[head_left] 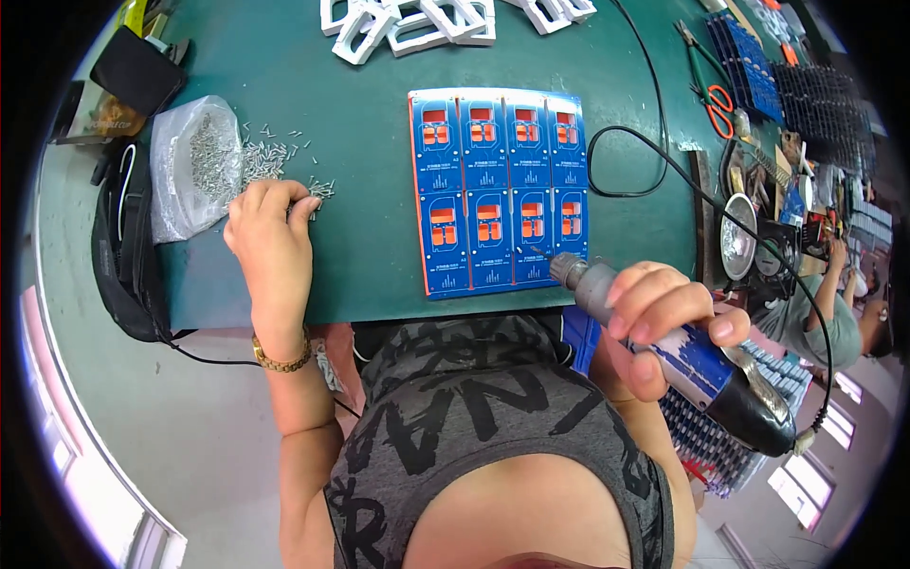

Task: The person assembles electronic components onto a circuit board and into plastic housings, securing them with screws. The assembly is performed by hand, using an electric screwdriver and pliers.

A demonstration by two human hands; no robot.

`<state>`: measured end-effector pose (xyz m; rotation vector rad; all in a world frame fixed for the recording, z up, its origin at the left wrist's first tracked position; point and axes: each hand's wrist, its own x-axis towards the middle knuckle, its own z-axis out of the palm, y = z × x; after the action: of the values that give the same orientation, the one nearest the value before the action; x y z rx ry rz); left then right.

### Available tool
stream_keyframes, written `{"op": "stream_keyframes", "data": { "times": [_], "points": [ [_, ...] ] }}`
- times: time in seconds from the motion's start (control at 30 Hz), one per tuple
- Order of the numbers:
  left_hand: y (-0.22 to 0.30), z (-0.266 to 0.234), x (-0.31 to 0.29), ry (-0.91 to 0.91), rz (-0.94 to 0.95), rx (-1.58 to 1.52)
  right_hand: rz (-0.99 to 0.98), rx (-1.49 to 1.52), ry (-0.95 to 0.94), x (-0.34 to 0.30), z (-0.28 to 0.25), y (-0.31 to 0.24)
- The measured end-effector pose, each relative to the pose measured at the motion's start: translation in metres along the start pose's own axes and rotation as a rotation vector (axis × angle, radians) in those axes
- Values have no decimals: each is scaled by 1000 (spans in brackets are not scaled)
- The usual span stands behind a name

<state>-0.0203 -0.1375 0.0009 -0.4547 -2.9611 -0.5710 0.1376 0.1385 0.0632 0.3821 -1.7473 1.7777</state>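
Observation:
My right hand (664, 308) is wrapped round a blue and black electric screwdriver (697, 365), tilted with its grey nose toward the lower right corner of a panel of blue circuit boards (488, 190). The panel lies flat, in two rows, with orange showing through its cut-outs. At the left, my left hand (270, 223) has its fingers curled together over loose silver screws (265, 161). Whatever its fingertips hold is hidden. More screws fill an opened clear plastic bag (175, 185) beside that hand.
White plastic frames (417, 28) are heaped at the far edge of the green table (365, 256). The screwdriver's black cable (664, 152) loops right of the boards. Orange-handled pliers (718, 109) and a metal bowl (739, 235) lie farther right. A black bag (133, 256) hangs at the left edge.

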Motion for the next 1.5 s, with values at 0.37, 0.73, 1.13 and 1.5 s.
{"op": "stream_keyframes", "data": {
  "times": [0.37,0.73,1.13,1.5],
  "points": [
    [-4,17,-3,255,51,-253,36,-31,41,-3,4,-1],
    [-2,25,-8,250,-25,-393,25,-29,-45,-2,-1,5],
    [-2,21,-5,237,15,-410,-8,66,-100,-4,-5,-1],
    [-1,21,-5,237,11,-404,-8,75,-141,0,-11,8]
  ]
}}
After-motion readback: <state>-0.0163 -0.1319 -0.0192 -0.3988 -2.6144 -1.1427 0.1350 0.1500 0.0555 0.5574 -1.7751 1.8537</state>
